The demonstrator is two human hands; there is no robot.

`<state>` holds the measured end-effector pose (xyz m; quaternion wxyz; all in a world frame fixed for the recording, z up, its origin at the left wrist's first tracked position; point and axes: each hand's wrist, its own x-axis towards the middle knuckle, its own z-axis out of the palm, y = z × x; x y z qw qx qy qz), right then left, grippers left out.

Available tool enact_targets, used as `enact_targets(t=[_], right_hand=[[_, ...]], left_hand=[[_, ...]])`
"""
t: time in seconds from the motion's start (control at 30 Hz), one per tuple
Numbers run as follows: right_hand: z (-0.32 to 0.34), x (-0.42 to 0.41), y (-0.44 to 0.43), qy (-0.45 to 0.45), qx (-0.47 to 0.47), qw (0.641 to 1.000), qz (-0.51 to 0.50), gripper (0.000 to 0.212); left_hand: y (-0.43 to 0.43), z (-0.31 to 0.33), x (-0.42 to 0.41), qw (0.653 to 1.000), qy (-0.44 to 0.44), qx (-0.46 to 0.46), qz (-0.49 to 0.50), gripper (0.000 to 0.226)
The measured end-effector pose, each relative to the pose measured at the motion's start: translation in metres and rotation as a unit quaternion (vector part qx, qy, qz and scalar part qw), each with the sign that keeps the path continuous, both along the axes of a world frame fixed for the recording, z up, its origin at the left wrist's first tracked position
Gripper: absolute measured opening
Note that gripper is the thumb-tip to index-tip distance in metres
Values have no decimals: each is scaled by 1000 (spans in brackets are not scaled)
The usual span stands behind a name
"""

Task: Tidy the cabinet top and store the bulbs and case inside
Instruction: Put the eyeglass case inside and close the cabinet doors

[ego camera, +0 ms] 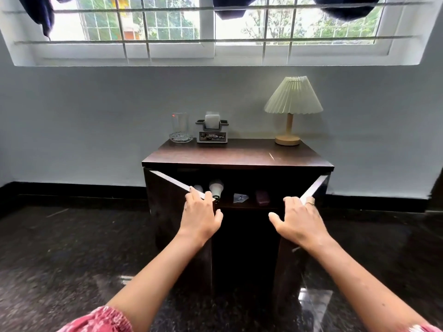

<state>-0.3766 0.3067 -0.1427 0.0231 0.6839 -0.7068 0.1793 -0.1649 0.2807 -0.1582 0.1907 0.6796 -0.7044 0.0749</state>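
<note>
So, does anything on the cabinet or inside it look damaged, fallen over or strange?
One small flaw: a pale scratch marks the dark cabinet top near its front right. Inside, the bulbs lie on their sides on the shelf, which looks like storage, not an accident. The glass and lamp stand upright.

You have a dark wooden cabinet (239,185) standing on a dark speckled floor (72,248) against the wall. On its worktop (237,154), at the back left corner, a clear drinking glass (179,125) stands in a small glass dish (181,137). Just beside it to the right is a grey holder with a printed label (212,131). A pleated-shade lamp (291,111) stands at the back right corner. Inside, the upper shelf (249,205) carries two white bulbs (215,186), a small packet (240,198) and a dark reddish case (262,197).
</note>
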Motion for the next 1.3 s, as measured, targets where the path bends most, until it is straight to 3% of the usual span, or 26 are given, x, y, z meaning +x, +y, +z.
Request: enact_targets(t=[0.23,0.3,0.4,0.5,0.97,1.3], right_hand=[[-19,13,-26,-31,-10,995,95,63],[-29,18,-40,-41,-26,994,99,56],[-38,24,-61,41,-110,988,97,53],[-42,31,-85,103,-128,982,96,54],[-53,48,-154,102,-191,971,101,58],[-79,47,-182,130,-236,958,102,62]], left_hand=[[-30,-15,-11,996,-56,-61,-15,55],[-41,-20,-9,993,-46,-106,-40,56],[-58,-29,-7,981,-53,-159,-101,52],[-72,-31,-9,976,-60,-169,-119,53],[-133,-55,-33,971,13,-211,-108,59],[-170,-79,-29,963,-56,-249,-88,68]])
